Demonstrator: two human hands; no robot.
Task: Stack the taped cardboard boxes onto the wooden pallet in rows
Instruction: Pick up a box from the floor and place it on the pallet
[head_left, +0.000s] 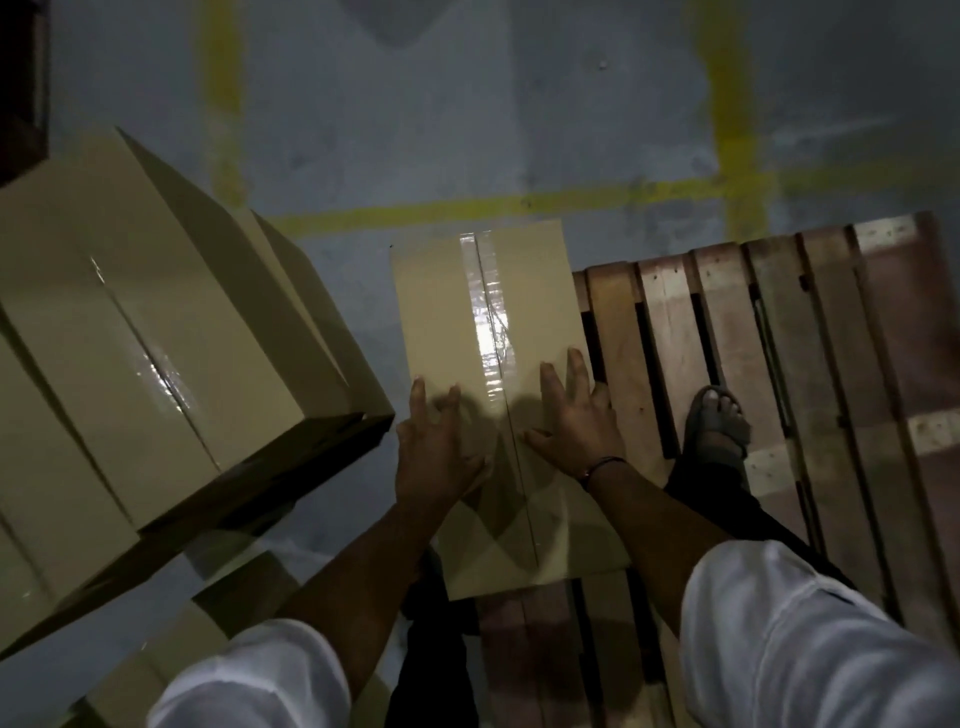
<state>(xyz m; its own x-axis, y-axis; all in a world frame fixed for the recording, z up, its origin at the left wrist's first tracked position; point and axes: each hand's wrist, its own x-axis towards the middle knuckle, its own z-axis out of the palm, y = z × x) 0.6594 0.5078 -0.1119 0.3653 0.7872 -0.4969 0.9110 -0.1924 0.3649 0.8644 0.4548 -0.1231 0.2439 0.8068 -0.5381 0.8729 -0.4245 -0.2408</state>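
While both palms lie on its lid, the taped box (441, 312) sits at the left-hand edge of the pallet (753, 364), its long side running away from the person and its right edge lined up beside the first slats. The left hand (436, 441) is down near the box's left edge, and the right hand (571, 415) is just across the tape (491, 322) seam. The grip is wide on both sides: fingers are spread and laid on the cardboard, closed round nothing. That looks like pressing and steering rather than carrying, as you'd do to square a box against the pallet's border so a row can start straight. Whether its base is fully seated on the boards, I cannot tell from up here.

A sandalled foot (719, 426) is planted on the slats to the right, which puts the person's weight over the work. The rest of the pallet in view is bare wood, so by my reading this is the very first box of the first row.

Off to the left, the waiting boxes (130, 338) are piled on the floor (415, 130), close at hand and taped the same way. A yellow line (467, 210) runs along the floor just beyond the box. The next move probably needs a turn left for another box.
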